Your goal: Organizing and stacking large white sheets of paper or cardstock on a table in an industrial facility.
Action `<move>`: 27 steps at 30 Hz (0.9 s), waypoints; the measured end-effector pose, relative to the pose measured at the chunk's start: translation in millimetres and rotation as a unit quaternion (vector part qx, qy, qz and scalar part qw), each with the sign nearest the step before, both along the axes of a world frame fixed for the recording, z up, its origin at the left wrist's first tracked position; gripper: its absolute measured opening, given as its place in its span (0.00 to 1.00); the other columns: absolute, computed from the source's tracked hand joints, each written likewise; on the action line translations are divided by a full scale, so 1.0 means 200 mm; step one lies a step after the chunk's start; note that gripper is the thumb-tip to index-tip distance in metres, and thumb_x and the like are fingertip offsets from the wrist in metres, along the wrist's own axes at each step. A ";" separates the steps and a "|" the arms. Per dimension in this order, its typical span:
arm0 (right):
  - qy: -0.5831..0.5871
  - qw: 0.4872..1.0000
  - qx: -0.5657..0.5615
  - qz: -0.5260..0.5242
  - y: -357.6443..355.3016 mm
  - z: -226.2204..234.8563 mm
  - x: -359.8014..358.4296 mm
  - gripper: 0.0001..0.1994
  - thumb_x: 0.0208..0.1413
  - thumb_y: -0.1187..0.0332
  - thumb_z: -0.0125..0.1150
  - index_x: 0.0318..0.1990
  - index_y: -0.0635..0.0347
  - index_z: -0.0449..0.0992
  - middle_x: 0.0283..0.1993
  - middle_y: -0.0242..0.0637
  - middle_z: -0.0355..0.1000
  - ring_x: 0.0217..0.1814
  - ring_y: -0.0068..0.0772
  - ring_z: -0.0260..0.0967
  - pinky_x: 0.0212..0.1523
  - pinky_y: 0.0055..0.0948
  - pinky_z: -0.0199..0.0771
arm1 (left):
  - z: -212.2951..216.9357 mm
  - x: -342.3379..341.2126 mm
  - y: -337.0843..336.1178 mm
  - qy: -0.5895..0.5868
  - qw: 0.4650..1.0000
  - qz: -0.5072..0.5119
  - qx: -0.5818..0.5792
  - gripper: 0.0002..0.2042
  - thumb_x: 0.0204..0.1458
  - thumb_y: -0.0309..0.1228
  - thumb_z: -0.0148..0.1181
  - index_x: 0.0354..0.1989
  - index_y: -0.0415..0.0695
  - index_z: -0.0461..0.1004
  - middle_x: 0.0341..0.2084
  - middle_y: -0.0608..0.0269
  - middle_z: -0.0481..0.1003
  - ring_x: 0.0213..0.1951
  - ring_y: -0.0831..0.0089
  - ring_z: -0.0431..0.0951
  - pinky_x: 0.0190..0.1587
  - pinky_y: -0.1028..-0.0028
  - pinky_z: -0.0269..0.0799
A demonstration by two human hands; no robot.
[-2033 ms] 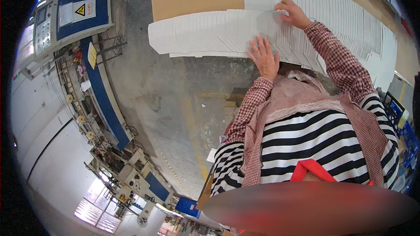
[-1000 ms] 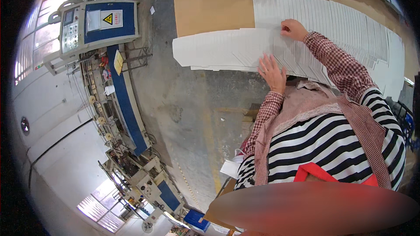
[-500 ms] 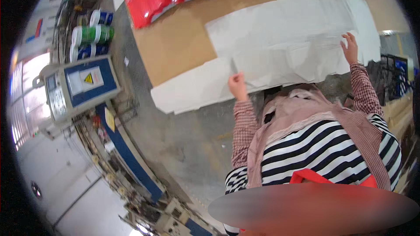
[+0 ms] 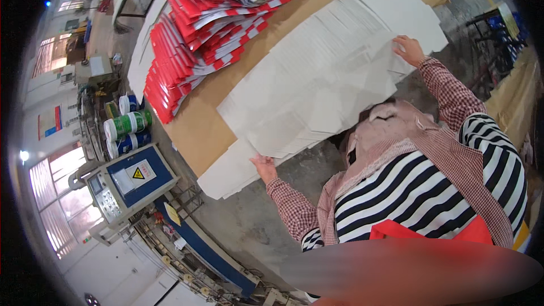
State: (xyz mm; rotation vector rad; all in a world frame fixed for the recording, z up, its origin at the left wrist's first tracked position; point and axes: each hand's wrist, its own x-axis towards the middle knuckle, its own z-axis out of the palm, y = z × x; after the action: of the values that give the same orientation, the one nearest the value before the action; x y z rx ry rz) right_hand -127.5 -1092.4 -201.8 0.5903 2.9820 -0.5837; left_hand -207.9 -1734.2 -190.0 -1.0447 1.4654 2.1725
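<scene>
Overlapping white card sheets (image 4: 317, 73) lie fanned out in a long spread across the brown table in front of me. My left hand (image 4: 264, 169) is at the near edge of the spread, toward its left end, fingers apart and touching or just over the sheets. Farther right, my right hand (image 4: 409, 51) rests at the near edge with its fingers stretched over the card. Neither hand appears to grip a sheet.
Beyond the sheets, red-and-white printed pieces (image 4: 192, 39) lie in overlapping piles on the brown tabletop (image 4: 195, 141). A blue-and-grey machine (image 4: 133, 178) stands at the left, near several buckets (image 4: 127, 124). Blue items on a dark rack (image 4: 507, 31) are at the right.
The view has swung, showing more of the red pile. My left hand has gone from closed fingers to spread ones at the sheets' edge. My right hand now reaches onto the sheets.
</scene>
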 end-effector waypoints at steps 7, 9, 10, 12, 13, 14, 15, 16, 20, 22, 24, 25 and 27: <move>0.171 0.834 -0.320 -0.415 0.00 -0.18 0.52 0.21 0.49 0.58 0.52 0.48 0.59 0.64 0.53 0.43 0.60 0.51 0.36 0.60 0.48 0.31 0.60 | -0.02 0.16 0.42 0.013 0.883 0.177 -0.434 0.26 0.49 0.44 0.49 0.51 0.36 0.59 0.47 0.51 0.63 0.42 0.61 0.66 0.46 0.66 0.60; 0.161 0.762 -0.408 -0.476 -0.10 -0.22 0.53 0.25 0.49 0.54 0.52 0.51 0.59 0.62 0.53 0.44 0.58 0.52 0.36 0.59 0.49 0.33 0.60 | -0.20 0.39 0.29 -0.010 0.798 -0.115 -0.592 0.29 0.45 0.49 0.52 0.49 0.39 0.62 0.47 0.52 0.64 0.43 0.61 0.66 0.46 0.66 0.61; 0.146 0.593 -0.505 -0.610 -0.15 -0.19 0.60 0.31 0.48 0.48 0.50 0.55 0.58 0.56 0.54 0.45 0.57 0.53 0.38 0.58 0.52 0.35 0.56 | -0.23 0.32 0.42 -0.044 0.964 0.088 -0.249 0.30 0.44 0.48 0.55 0.51 0.39 0.59 0.48 0.53 0.62 0.47 0.62 0.63 0.48 0.65 0.59; 0.119 0.400 -0.589 -0.692 -0.28 -0.15 0.57 0.36 0.47 0.43 0.48 0.58 0.58 0.51 0.55 0.46 0.55 0.54 0.39 0.57 0.55 0.38 0.53 | -0.24 0.29 0.58 -0.073 0.942 0.298 0.136 0.33 0.42 0.46 0.57 0.53 0.39 0.56 0.49 0.55 0.61 0.50 0.64 0.60 0.50 0.64 0.57; 0.148 0.345 -0.662 -0.649 -0.34 -0.16 0.54 0.39 0.46 0.39 0.44 0.59 0.57 0.47 0.58 0.48 0.50 0.57 0.42 0.52 0.57 0.40 0.48 | -0.25 0.30 0.62 -0.044 0.954 0.248 0.161 0.34 0.40 0.48 0.59 0.53 0.40 0.56 0.50 0.56 0.60 0.51 0.63 0.59 0.51 0.62 0.56; 0.183 0.281 -0.720 -0.607 -0.37 -0.17 0.53 0.41 0.45 0.36 0.40 0.60 0.56 0.43 0.60 0.49 0.45 0.60 0.44 0.47 0.59 0.43 0.43 | -0.25 0.28 0.68 -0.025 0.964 0.186 0.186 0.36 0.38 0.50 0.60 0.53 0.41 0.56 0.51 0.57 0.60 0.52 0.62 0.59 0.52 0.61 0.55; 0.183 0.281 -0.721 -0.607 -0.41 -0.16 0.47 0.41 0.45 0.36 0.40 0.60 0.56 0.43 0.60 0.49 0.45 0.60 0.44 0.47 0.59 0.43 0.43 | -0.25 0.27 0.69 -0.024 0.964 0.187 0.186 0.36 0.38 0.50 0.60 0.53 0.41 0.56 0.51 0.57 0.60 0.52 0.62 0.59 0.52 0.61 0.55; 0.218 0.245 -0.743 -0.584 -0.44 -0.15 0.38 0.41 0.45 0.35 0.36 0.60 0.56 0.45 0.59 0.46 0.48 0.60 0.42 0.48 0.59 0.42 0.42 | -0.26 0.26 0.69 -0.049 0.966 0.201 0.152 0.37 0.37 0.51 0.60 0.54 0.43 0.56 0.52 0.57 0.60 0.52 0.61 0.58 0.53 0.59 0.53; 0.340 0.409 -0.746 -0.400 -0.40 -0.55 0.36 0.39 0.48 0.35 0.27 0.58 0.57 0.50 0.58 0.39 0.53 0.58 0.37 0.50 0.59 0.40 0.41 | -0.23 0.23 0.70 -0.081 0.975 0.172 0.112 0.38 0.38 0.52 0.59 0.55 0.44 0.54 0.53 0.58 0.58 0.54 0.59 0.55 0.55 0.57 0.50; 0.398 0.593 -0.662 -0.228 -0.33 -0.76 0.44 0.37 0.50 0.37 0.22 0.57 0.57 0.53 0.58 0.34 0.55 0.58 0.34 0.51 0.59 0.39 0.42 | -0.18 0.22 0.78 -0.095 0.980 0.147 0.093 0.37 0.39 0.52 0.58 0.55 0.44 0.54 0.54 0.58 0.57 0.55 0.59 0.55 0.55 0.56 0.49; 0.410 0.673 -0.602 -0.129 -0.27 -0.79 0.48 0.37 0.51 0.37 0.19 0.56 0.57 0.55 0.58 0.32 0.56 0.57 0.33 0.51 0.59 0.38 0.42 | -0.19 0.21 0.80 -0.095 0.983 0.143 0.072 0.37 0.41 0.52 0.56 0.56 0.44 0.53 0.54 0.59 0.56 0.55 0.59 0.54 0.55 0.56 0.49; 0.358 0.529 -0.724 -0.262 -0.32 -0.68 0.38 0.37 0.50 0.37 0.21 0.56 0.58 0.54 0.58 0.33 0.55 0.58 0.34 0.51 0.59 0.38 0.44 | -0.24 0.21 0.71 -0.079 0.985 0.145 0.051 0.36 0.42 0.52 0.55 0.56 0.44 0.53 0.55 0.59 0.55 0.55 0.58 0.53 0.54 0.56 0.49; 0.284 0.362 -0.798 -0.390 -0.35 -0.47 0.27 0.37 0.50 0.37 0.23 0.57 0.58 0.54 0.58 0.34 0.55 0.59 0.36 0.51 0.59 0.37 0.45 | -0.25 0.24 0.68 -0.072 0.987 0.141 0.031 0.35 0.43 0.53 0.53 0.56 0.44 0.53 0.55 0.58 0.54 0.55 0.58 0.53 0.54 0.55 0.49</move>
State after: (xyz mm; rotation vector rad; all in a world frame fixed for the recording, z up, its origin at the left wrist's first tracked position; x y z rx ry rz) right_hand -72.8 -1163.1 -296.1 1.3347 0.4652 -3.2200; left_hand -159.4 -1597.7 -239.1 -1.4279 1.2398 2.2555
